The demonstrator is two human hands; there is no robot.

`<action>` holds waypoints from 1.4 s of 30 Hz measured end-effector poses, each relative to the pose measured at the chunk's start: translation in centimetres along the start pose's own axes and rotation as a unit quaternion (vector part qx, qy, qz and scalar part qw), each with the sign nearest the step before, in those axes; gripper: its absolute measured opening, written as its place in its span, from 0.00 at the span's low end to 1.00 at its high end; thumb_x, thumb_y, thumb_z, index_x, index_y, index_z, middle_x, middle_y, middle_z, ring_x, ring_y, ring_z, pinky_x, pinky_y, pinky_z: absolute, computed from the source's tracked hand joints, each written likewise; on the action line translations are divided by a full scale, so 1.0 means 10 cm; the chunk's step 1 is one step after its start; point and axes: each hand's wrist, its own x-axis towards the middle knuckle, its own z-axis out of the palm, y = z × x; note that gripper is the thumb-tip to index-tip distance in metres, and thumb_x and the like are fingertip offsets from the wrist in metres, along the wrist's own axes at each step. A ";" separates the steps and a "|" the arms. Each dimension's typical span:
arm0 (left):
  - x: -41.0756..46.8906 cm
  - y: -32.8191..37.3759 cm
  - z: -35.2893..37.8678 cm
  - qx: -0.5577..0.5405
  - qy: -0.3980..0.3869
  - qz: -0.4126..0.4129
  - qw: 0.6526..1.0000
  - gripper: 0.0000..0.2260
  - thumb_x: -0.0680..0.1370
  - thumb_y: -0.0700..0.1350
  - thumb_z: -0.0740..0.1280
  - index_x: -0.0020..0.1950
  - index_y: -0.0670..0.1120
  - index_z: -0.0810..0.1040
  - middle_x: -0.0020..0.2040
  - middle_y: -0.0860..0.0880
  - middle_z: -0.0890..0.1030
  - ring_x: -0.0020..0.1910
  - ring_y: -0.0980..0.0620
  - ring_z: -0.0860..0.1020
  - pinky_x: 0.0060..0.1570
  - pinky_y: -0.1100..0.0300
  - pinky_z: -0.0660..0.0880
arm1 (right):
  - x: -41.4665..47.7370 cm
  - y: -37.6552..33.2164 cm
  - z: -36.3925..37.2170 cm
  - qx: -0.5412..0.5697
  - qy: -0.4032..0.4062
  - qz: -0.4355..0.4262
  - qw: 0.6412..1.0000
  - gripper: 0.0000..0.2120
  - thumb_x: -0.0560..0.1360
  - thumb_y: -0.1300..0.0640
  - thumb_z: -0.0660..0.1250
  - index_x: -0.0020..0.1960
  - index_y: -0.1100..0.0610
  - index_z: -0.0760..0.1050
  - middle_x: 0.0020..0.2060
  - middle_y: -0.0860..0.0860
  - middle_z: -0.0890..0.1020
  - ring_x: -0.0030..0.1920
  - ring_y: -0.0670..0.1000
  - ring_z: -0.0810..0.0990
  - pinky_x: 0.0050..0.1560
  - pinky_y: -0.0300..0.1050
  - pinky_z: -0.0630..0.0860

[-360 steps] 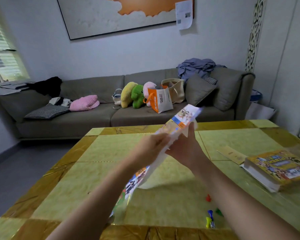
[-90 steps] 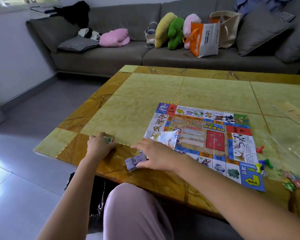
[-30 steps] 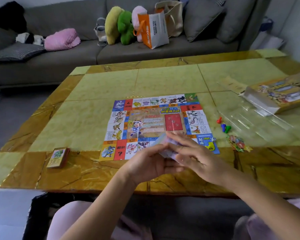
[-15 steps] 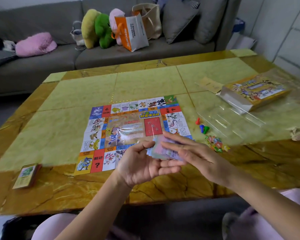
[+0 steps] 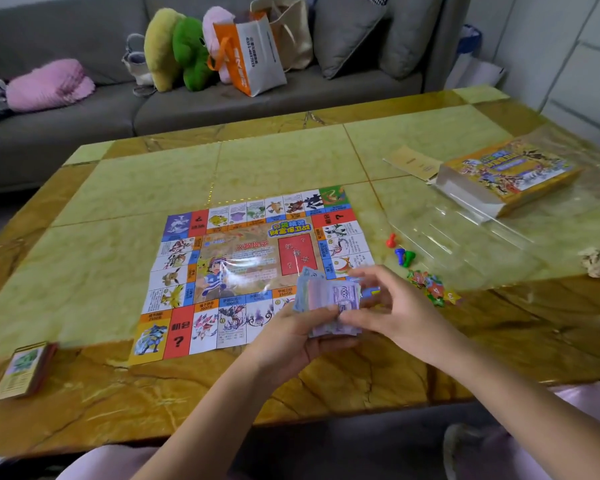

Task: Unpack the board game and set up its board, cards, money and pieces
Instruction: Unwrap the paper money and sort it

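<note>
Holding a stack of play money [image 5: 329,303] above the near right corner of the board [image 5: 253,271], the left hand [image 5: 291,337] cups it from below while the right hand [image 5: 392,306] pinches its right edge, cards [image 5: 25,370] lying far left.

The board [image 5: 243,271], held folded in both hands 12 seconds ago, now lies open and flat on the table [image 5: 291,161]. The money stack [image 5: 329,303], on the table at the board's 7 o'clock 3 seconds ago, is now raised over its 5 o'clock corner, gripped by the left hand [image 5: 291,337] and right hand [image 5: 395,306]. The left hand has left the card deck [image 5: 25,370], which lies alone at the board's 8 o'clock.
</note>
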 end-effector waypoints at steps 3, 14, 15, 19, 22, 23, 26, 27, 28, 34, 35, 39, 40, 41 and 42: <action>0.05 -0.03 -0.07 0.035 0.064 0.003 0.997 0.12 0.76 0.36 0.64 0.60 0.36 0.74 0.49 0.37 0.83 0.47 0.42 0.84 0.45 0.54 0.82 | -0.03 0.09 -0.03 -0.023 0.029 0.020 0.999 0.10 0.72 0.46 0.69 0.46 0.52 0.77 0.35 0.42 0.79 0.36 0.43 0.78 0.38 0.34 0.74; 0.23 0.29 -0.35 0.031 0.147 0.011 0.989 0.07 0.79 0.33 0.59 0.55 0.36 0.74 0.48 0.34 0.83 0.47 0.39 0.83 0.45 0.52 0.81 | 0.28 0.26 -0.27 -0.197 0.120 -0.015 0.973 0.07 0.75 0.61 0.68 0.43 0.50 0.79 0.41 0.42 0.80 0.43 0.41 0.78 0.42 0.27 0.69; 0.22 0.31 -0.35 0.031 0.142 0.011 0.989 0.07 0.79 0.33 0.59 0.56 0.36 0.73 0.49 0.33 0.82 0.49 0.38 0.83 0.47 0.51 0.81 | 0.29 0.26 -0.30 -0.198 0.134 -0.016 0.971 0.06 0.75 0.61 0.68 0.43 0.51 0.79 0.41 0.42 0.80 0.42 0.43 0.78 0.42 0.28 0.69; 0.11 0.26 -0.23 0.004 0.113 0.022 0.993 0.10 0.77 0.32 0.62 0.57 0.37 0.73 0.48 0.35 0.83 0.46 0.40 0.83 0.44 0.52 0.82 | 0.24 0.15 -0.28 -0.128 0.163 -0.034 0.978 0.03 0.74 0.59 0.69 0.43 0.52 0.80 0.36 0.44 0.81 0.34 0.41 0.76 0.36 0.30 0.70; -0.01 0.17 -0.12 0.028 0.085 0.036 0.995 0.12 0.75 0.32 0.64 0.59 0.36 0.74 0.50 0.35 0.83 0.44 0.42 0.83 0.42 0.54 0.82 | 0.20 -0.01 -0.13 0.030 0.098 0.007 0.995 0.09 0.68 0.49 0.74 0.42 0.54 0.81 0.32 0.49 0.82 0.32 0.46 0.79 0.35 0.43 0.75; -0.04 0.14 -0.09 0.037 0.080 0.045 0.995 0.12 0.75 0.32 0.64 0.57 0.36 0.75 0.48 0.36 0.83 0.43 0.43 0.83 0.41 0.55 0.82 | 0.18 -0.04 -0.08 0.071 0.071 0.021 0.995 0.15 0.65 0.46 0.74 0.42 0.57 0.80 0.31 0.50 0.81 0.31 0.48 0.79 0.32 0.44 0.75; -0.14 0.09 -0.03 0.059 0.077 0.071 0.993 0.10 0.75 0.30 0.63 0.54 0.37 0.76 0.42 0.41 0.84 0.40 0.46 0.83 0.37 0.58 0.81 | 0.13 -0.12 0.03 0.121 0.026 0.045 0.991 0.19 0.60 0.43 0.74 0.38 0.59 0.79 0.29 0.53 0.80 0.29 0.49 0.78 0.29 0.41 0.74; -0.17 0.08 -0.03 0.059 0.080 0.079 0.992 0.10 0.75 0.29 0.63 0.54 0.37 0.76 0.42 0.41 0.84 0.40 0.46 0.83 0.36 0.58 0.81 | 0.10 -0.14 0.06 0.133 0.018 0.051 0.990 0.19 0.60 0.42 0.73 0.37 0.58 0.79 0.29 0.53 0.80 0.29 0.50 0.79 0.30 0.41 0.75; -0.18 0.06 -0.03 0.055 0.085 0.085 0.991 0.10 0.75 0.29 0.63 0.54 0.37 0.76 0.42 0.42 0.84 0.40 0.46 0.84 0.36 0.59 0.81 | 0.08 -0.15 0.07 0.143 0.014 0.053 0.988 0.20 0.60 0.42 0.73 0.38 0.59 0.79 0.29 0.53 0.81 0.30 0.50 0.80 0.32 0.42 0.77; -0.29 0.02 -0.07 0.027 0.090 0.091 0.991 0.14 0.70 0.35 0.67 0.55 0.39 0.77 0.48 0.40 0.84 0.45 0.46 0.84 0.39 0.60 0.80 | 0.02 -0.22 0.21 0.065 0.035 0.039 0.996 0.10 0.66 0.54 0.77 0.36 0.60 0.80 0.28 0.52 0.83 0.28 0.49 0.81 0.32 0.40 0.79; -0.32 0.02 -0.10 0.023 0.092 0.088 0.992 0.13 0.70 0.35 0.67 0.54 0.39 0.77 0.47 0.41 0.84 0.44 0.47 0.84 0.39 0.60 0.81 | 0.03 -0.22 0.23 0.062 0.036 0.041 0.997 0.09 0.67 0.56 0.76 0.36 0.60 0.80 0.28 0.52 0.83 0.28 0.49 0.81 0.32 0.41 0.79; -0.41 -0.01 -0.23 0.005 0.113 0.074 0.991 0.11 0.72 0.35 0.67 0.54 0.39 0.76 0.47 0.41 0.85 0.45 0.46 0.84 0.39 0.59 0.81 | 0.07 -0.19 0.36 0.069 -0.003 0.043 0.997 0.04 0.70 0.61 0.73 0.37 0.58 0.81 0.33 0.54 0.84 0.32 0.49 0.82 0.35 0.40 0.79; -0.42 -0.02 -0.26 -0.001 0.126 0.073 0.989 0.12 0.72 0.35 0.67 0.55 0.39 0.76 0.47 0.40 0.84 0.46 0.45 0.84 0.41 0.58 0.82 | 0.08 -0.18 0.38 0.072 -0.016 0.047 0.996 0.03 0.72 0.61 0.72 0.39 0.58 0.81 0.35 0.55 0.85 0.33 0.49 0.83 0.35 0.39 0.79; -0.44 -0.02 -0.30 -0.007 0.145 0.074 0.987 0.12 0.73 0.34 0.67 0.55 0.39 0.76 0.48 0.40 0.84 0.47 0.44 0.84 0.43 0.57 0.82 | 0.08 -0.18 0.40 0.070 -0.029 0.053 0.996 0.02 0.72 0.62 0.71 0.41 0.59 0.82 0.37 0.55 0.85 0.34 0.48 0.83 0.35 0.38 0.79; -0.46 -0.02 -0.35 -0.015 0.166 0.076 0.983 0.11 0.74 0.34 0.66 0.55 0.39 0.75 0.48 0.40 0.84 0.48 0.44 0.84 0.43 0.57 0.82 | 0.09 -0.18 0.41 0.060 -0.035 0.058 0.996 0.02 0.73 0.62 0.71 0.42 0.60 0.82 0.37 0.54 0.85 0.34 0.47 0.82 0.35 0.37 0.78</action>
